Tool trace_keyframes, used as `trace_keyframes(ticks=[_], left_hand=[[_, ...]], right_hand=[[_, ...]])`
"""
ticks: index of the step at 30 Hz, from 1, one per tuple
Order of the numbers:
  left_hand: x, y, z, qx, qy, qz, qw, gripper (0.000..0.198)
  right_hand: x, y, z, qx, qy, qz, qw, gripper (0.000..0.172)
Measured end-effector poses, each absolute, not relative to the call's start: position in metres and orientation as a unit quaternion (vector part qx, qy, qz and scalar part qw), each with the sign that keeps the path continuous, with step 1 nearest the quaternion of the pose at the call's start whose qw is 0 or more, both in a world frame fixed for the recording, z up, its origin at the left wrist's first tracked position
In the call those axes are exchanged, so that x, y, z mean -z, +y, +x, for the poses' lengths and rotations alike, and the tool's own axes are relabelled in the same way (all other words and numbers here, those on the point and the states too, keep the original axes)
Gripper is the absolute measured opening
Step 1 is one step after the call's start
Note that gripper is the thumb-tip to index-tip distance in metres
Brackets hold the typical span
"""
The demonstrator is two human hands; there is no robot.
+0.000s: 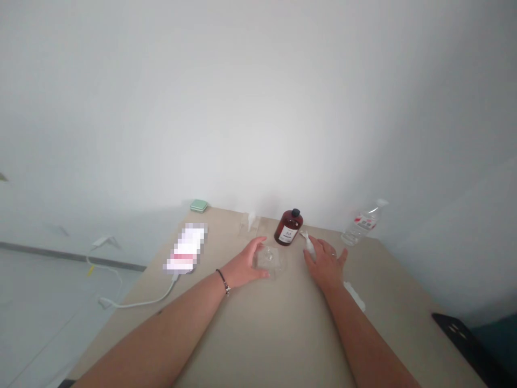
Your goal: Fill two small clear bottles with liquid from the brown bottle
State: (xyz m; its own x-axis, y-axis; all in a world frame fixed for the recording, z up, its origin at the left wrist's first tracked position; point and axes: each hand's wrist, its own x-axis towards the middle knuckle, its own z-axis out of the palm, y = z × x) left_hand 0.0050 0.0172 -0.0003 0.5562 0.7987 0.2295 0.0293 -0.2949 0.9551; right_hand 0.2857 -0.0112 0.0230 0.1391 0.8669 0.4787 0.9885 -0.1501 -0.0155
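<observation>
My left hand (pixel 247 264) curves around the left side of a small clear square container (pixel 269 260) on the table, thumb at the near side and fingers at the far side. My right hand (pixel 326 263) has its fingers closed over a small white bottle (pixel 309 246) with a narrow white top, which leans to the left; the hand partly covers it. Between and beyond the hands stands a dark red-brown bottle (pixel 288 228) with a black cap and a white label.
Behind my left hand sits a clear holder (pixel 243 225) with a white pointed piece (pixel 251 220). A water bottle (pixel 363 222) stands at right, a white item (pixel 355 296) by my right forearm. A phone (pixel 186 248) with a white cable (pixel 147 303) and a green case (pixel 198 205) lie left.
</observation>
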Motion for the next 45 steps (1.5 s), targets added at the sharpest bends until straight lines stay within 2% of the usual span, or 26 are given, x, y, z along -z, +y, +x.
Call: trace_keyframes(ticks=[7, 11, 15, 20, 27, 31, 38, 41, 45], left_hand=[[-0.002, 0.017, 0.004, -0.376, 0.293, 0.72, 0.505, 0.11], [-0.004, 0.016, 0.004, -0.373, 0.3, 0.716, 0.508, 0.115], [-0.007, 0.015, 0.004, -0.373, 0.298, 0.714, 0.513, 0.114], [-0.008, 0.014, 0.005, -0.382, 0.304, 0.724, 0.488, 0.107], [-0.011, 0.013, 0.003, -0.373, 0.318, 0.722, 0.489, 0.107], [-0.006, 0.016, 0.003, -0.373, 0.298, 0.725, 0.496, 0.11], [0.002, 0.02, 0.006, -0.388, 0.291, 0.716, 0.502, 0.113], [0.003, 0.019, 0.006, -0.395, 0.285, 0.709, 0.51, 0.11], [0.001, 0.018, 0.005, -0.402, 0.283, 0.698, 0.52, 0.106]], right_hand=[[-0.026, -0.005, 0.27, 0.141, -0.678, -0.619, 0.371, 0.049], [-0.036, -0.013, 0.24, 0.118, -0.671, -0.588, 0.436, 0.046], [-0.053, -0.024, 0.209, 0.082, -0.69, -0.565, 0.445, 0.04], [-0.077, -0.023, 0.183, 0.036, -0.699, -0.563, 0.439, 0.042], [-0.103, 0.002, 0.193, 0.059, -0.681, -0.584, 0.439, 0.044], [-0.118, 0.031, 0.215, 0.086, -0.636, -0.662, 0.386, 0.047], [-0.138, 0.072, 0.225, 0.034, -0.648, -0.751, 0.123, 0.037], [-0.142, 0.08, 0.221, 0.036, -0.642, -0.76, 0.093, 0.035], [-0.146, 0.081, 0.218, 0.039, -0.641, -0.76, 0.1, 0.028]])
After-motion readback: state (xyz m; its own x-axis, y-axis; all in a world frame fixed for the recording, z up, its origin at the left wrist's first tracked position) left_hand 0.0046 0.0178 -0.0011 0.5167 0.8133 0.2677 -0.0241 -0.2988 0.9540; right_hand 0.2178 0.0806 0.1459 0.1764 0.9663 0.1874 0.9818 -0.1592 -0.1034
